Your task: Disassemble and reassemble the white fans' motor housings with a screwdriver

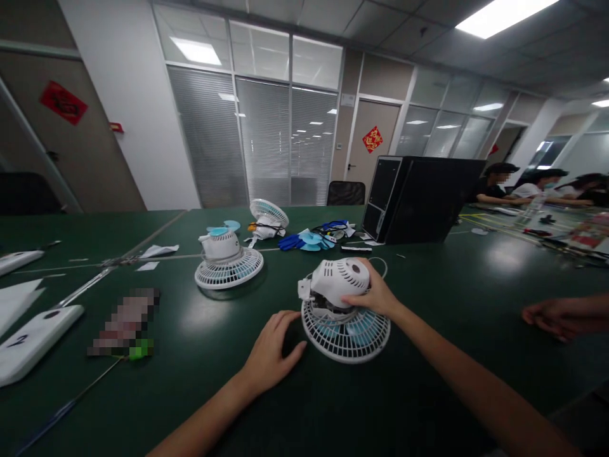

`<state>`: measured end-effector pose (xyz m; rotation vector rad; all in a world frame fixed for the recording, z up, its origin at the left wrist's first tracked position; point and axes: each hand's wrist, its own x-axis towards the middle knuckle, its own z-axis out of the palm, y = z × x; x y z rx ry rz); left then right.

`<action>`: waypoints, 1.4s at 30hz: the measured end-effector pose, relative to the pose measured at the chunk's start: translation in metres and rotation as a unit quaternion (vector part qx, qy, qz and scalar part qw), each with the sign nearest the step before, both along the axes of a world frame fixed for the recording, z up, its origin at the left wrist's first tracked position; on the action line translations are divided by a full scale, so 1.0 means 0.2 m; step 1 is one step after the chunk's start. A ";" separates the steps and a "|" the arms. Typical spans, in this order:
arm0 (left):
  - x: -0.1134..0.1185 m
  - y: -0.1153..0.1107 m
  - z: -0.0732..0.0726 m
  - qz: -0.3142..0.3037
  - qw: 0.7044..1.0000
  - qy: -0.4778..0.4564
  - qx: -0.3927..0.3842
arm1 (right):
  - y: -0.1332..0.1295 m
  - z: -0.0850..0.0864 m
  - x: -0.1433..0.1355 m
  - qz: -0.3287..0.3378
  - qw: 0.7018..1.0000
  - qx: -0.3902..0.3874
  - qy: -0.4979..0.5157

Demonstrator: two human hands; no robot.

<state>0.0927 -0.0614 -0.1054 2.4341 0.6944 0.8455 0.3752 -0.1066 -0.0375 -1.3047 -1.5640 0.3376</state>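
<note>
Green tabletop in a glass-partitioned office, right hand clamped on a white fan.

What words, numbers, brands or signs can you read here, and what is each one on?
"2", handwritten on the white case at lower left.
Red sign on the left door: too blurred to read.
Red sign on the far door: gold characters, too small to read.
Nearest fan and black computer case: no readable brand.
</note>
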 end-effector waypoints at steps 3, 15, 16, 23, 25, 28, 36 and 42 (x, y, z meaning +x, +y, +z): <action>-0.10 -0.01 -0.01 0.045 0.998 -0.036 -0.008 | 0.08 0.00 -0.23 0.074 0.997 -0.003 0.019; -0.46 -0.01 -0.04 0.285 0.951 -0.116 -0.030 | 0.21 0.08 -0.89 0.133 0.989 -0.014 0.060; -0.48 -0.01 -0.05 0.288 0.950 -0.115 -0.040 | 0.21 0.07 -0.92 0.134 0.989 -0.017 0.063; -0.51 0.01 -0.07 0.266 0.955 -0.122 -0.051 | 0.24 -0.04 -0.92 0.128 0.987 -0.031 0.088; -0.50 0.02 -0.06 0.258 0.956 -0.126 -0.054 | 0.24 -0.06 -0.91 0.129 0.987 -0.033 0.087; -0.50 0.02 -0.06 0.246 0.959 -0.129 -0.056 | 0.24 -0.06 -0.90 0.133 0.987 -0.035 0.083; -0.52 0.02 -0.07 0.245 0.961 -0.124 -0.030 | 0.19 -0.05 -0.90 0.141 0.988 -0.030 0.062; -0.52 0.03 -0.07 0.258 0.958 -0.120 -0.029 | 0.19 -0.07 -0.91 0.128 0.990 -0.021 0.048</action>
